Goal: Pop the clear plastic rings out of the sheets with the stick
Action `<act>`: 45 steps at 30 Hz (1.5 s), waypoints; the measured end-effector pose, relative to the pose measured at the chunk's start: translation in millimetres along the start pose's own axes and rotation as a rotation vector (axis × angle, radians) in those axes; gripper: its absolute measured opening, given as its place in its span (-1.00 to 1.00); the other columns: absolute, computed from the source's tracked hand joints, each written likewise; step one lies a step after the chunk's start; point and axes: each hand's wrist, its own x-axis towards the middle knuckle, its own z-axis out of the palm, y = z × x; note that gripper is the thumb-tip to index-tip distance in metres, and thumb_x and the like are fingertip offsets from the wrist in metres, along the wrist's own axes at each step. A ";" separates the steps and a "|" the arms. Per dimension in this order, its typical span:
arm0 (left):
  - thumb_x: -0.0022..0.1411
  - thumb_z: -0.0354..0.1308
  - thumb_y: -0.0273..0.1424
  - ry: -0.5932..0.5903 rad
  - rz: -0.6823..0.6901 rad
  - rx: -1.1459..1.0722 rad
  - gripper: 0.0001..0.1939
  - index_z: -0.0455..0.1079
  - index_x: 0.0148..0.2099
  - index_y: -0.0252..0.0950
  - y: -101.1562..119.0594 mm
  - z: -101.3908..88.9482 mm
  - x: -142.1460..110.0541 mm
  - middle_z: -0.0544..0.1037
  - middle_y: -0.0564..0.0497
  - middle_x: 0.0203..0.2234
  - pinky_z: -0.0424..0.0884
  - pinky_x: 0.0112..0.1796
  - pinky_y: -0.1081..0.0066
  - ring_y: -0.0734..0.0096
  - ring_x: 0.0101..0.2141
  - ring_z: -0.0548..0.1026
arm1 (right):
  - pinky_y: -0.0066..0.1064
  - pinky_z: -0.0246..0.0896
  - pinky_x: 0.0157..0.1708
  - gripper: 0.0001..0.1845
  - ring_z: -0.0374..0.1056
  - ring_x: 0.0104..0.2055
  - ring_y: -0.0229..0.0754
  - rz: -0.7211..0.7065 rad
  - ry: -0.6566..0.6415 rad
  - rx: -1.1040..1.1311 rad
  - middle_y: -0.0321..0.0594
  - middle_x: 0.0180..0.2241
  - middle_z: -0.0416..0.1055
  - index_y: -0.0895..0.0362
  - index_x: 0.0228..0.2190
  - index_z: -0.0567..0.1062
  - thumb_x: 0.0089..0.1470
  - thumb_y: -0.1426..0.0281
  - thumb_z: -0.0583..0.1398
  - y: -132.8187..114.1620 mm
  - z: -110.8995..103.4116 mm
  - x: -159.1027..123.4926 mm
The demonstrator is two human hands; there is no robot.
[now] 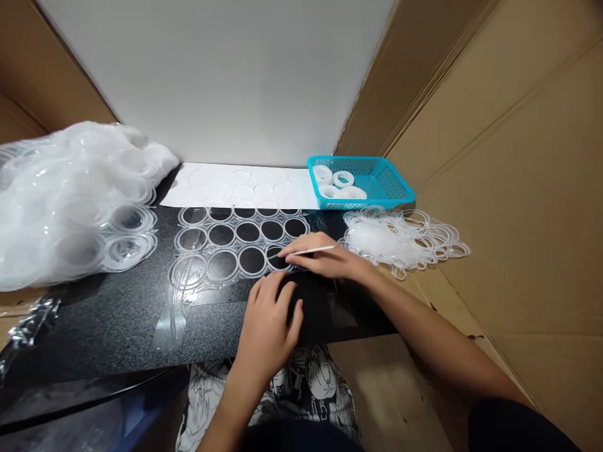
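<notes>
A clear plastic sheet of joined rings [247, 232] lies flat on the dark speckled table [136, 320]. Between its fingers my right hand [318, 254] grips a slim white stick-like tool [313, 250], whose dark thin tip meets a ring near the sheet's front right. My left hand [272, 311] rests palm down at the sheet's front edge, fingers spread and nothing in them. Part of the sheet's right end is hidden under my right hand.
At the left is a big heap of milky plastic ring sheets [70, 201]. A blue basket [393, 202] with several white rings stands at the back right, beside a white paper strip [202, 182]. Loose thin rings [391, 242] are piled before it. Cardboard [518, 188] walls the right side.
</notes>
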 end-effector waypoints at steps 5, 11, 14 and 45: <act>0.45 0.05 -0.41 -0.055 0.004 0.111 -0.69 0.33 0.19 -0.28 -5.3 -3.4 -8.2 0.42 -0.23 0.24 0.29 0.27 -0.07 0.02 0.28 0.34 | -0.29 0.40 0.07 -0.77 0.56 0.00 -0.14 0.163 0.040 0.147 -0.24 -0.06 0.65 0.01 -0.09 0.67 0.31 0.28 0.24 5.1 21.0 -15.1; 0.45 0.05 -0.41 -0.052 0.014 0.151 -0.68 0.34 0.20 -0.32 -3.2 -0.5 -7.9 0.43 -0.26 0.23 0.28 0.28 -0.06 0.00 0.27 0.35 | -0.32 0.37 0.06 -0.84 0.54 -0.04 -0.17 0.189 0.033 0.210 -0.28 -0.12 0.65 0.02 -0.17 0.67 0.28 0.30 0.26 0.7 18.9 -11.1; 0.44 0.06 -0.41 -0.049 0.015 0.147 -0.67 0.35 0.20 -0.32 -2.8 -1.1 -8.6 0.43 -0.27 0.23 0.28 0.28 -0.06 -0.01 0.27 0.35 | -0.33 0.36 0.04 -0.84 0.54 -0.06 -0.17 0.201 0.036 0.237 -0.29 -0.14 0.65 0.03 -0.18 0.66 0.28 0.29 0.27 2.2 19.7 -11.1; 0.47 0.03 -0.30 -0.102 -0.079 0.220 -0.60 0.28 0.26 -0.36 0.8 2.4 0.3 0.40 -0.26 0.24 0.24 0.21 -0.04 -0.02 0.24 0.34 | -0.22 0.20 -0.08 -0.71 0.50 -0.03 -0.11 -0.414 0.148 -0.602 -0.14 0.11 0.58 0.12 0.04 0.57 0.43 0.41 0.10 21.5 35.8 -14.8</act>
